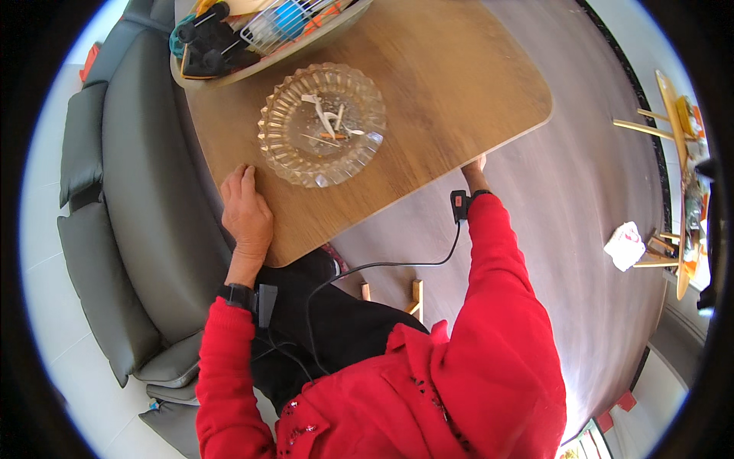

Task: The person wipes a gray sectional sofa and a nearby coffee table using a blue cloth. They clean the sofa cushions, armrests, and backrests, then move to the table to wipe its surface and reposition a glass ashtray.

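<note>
A wooden-topped table (436,97) with rounded corners stands before me. My left hand (246,212) lies on its left edge near the close corner, back of the hand up and fingers together; its thumb is hidden. My right hand (475,166) reaches to the table's right-hand edge, where the tabletop hides most of the fingers. Between the hands, further in on the tabletop, sits a ribbed clear glass ashtray (321,178). It holds cigarette butts (339,117), ash and white scraps (324,117).
At the table's far left is an oval basket (229,80) with a black object (212,49), a wire rack (281,28) and a blue item (289,18). A grey sofa (149,172) runs along the left. A black cable (378,264) hangs from my right wrist device (459,205). Wooden stool legs (417,298) show below.
</note>
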Demonstrator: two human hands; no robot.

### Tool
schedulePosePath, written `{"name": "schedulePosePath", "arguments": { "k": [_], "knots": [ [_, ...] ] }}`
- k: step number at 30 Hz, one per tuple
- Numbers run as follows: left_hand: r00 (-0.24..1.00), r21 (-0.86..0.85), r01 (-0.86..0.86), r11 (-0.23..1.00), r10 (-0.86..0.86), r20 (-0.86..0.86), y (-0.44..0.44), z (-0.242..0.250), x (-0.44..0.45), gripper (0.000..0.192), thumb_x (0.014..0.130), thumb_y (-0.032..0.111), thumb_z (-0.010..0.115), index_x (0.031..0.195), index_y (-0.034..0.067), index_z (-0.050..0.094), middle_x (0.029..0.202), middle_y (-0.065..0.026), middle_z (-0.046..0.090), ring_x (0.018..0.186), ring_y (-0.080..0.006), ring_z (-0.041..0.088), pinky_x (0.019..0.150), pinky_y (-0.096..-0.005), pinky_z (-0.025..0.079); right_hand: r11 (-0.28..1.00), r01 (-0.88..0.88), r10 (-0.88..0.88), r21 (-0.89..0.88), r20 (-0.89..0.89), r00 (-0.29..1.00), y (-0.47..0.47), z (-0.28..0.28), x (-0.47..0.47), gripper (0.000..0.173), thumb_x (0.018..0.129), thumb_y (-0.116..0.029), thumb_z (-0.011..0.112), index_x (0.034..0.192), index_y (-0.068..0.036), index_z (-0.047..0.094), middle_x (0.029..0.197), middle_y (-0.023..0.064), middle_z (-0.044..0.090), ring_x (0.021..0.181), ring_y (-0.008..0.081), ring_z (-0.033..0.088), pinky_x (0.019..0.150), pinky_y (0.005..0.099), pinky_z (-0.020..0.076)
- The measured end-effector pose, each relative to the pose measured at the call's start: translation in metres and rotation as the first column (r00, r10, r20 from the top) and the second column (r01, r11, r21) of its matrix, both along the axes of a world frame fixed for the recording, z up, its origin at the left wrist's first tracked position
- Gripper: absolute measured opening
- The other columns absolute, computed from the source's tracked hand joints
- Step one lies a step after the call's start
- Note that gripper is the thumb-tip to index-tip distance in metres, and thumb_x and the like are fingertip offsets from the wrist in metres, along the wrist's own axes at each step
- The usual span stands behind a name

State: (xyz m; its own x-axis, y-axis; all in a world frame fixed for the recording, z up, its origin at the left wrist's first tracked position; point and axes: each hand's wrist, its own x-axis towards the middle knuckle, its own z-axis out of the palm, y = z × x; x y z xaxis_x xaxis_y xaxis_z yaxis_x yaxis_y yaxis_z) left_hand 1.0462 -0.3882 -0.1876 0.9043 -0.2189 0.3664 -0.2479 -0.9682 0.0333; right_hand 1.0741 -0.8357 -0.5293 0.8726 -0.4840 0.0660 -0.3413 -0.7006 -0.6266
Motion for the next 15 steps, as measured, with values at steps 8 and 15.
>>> {"name": "schedulePosePath", "arguments": {
  "k": [8,15],
  "knots": [
    [0.998,-0.004,-0.016,1.000,0.016,-0.061,-0.001,0.004,0.001,0.046,0.074,-0.007,0.052,0.119,0.003,0.058,0.123,-0.0129,0.058,0.114,-0.0348,0.053,0.094,-0.0398,0.047,0.981,-0.158,0.131,-0.111,-0.223,0.966,0.067,-0.056,-0.036,0.027,0.087,-0.024,0.063,0.108,-0.007,0.065,0.092,0.0145,0.071,0.086,0.0315,0.067,0.074,0.0426,0.0522],
    [1.000,0.038,0.005,0.999,-0.004,-0.012,-0.001,0.000,0.002,0.044,0.075,-0.005,0.053,0.118,0.004,0.059,0.122,-0.0111,0.058,0.113,-0.0340,0.054,0.091,-0.0393,0.048,0.913,-0.404,0.387,-0.055,-0.194,0.901,0.198,-0.047,-0.104,0.025,0.088,-0.023,0.063,0.107,-0.006,0.065,0.091,0.0129,0.070,0.084,0.0288,0.065,0.073,0.0413,0.0518]
  ]
}}
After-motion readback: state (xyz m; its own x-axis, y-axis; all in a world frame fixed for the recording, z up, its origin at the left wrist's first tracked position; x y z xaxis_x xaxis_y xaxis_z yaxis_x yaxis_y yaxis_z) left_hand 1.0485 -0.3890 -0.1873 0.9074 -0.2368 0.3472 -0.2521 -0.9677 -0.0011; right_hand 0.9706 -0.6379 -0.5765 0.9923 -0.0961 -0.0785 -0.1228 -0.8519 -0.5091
